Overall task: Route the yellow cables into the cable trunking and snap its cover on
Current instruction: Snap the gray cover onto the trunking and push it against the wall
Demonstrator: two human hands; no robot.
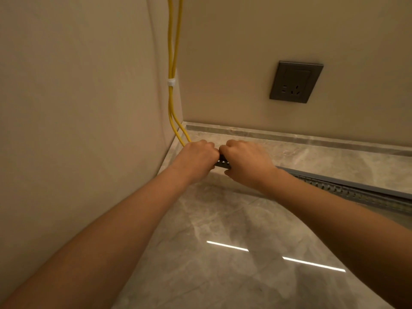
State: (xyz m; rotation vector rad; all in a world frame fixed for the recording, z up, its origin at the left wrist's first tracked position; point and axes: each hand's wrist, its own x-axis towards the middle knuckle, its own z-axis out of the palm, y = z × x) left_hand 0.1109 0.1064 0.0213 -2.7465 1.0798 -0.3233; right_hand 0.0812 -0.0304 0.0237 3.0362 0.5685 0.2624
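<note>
Yellow cables drop down the wall corner to the slotted trunking lying on the floor. Left hand and right hand, both curled tight, press at its near end. Cover seating cannot be confirmed; routing appears under way.

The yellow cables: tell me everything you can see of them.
Two yellow cables hang side by side down the wall corner, bound together by a white tie. Below it they part slightly and curve toward the floor, vanishing behind the left hand, which is closed at the end of the grey trunking. Their ends are hidden.
</note>
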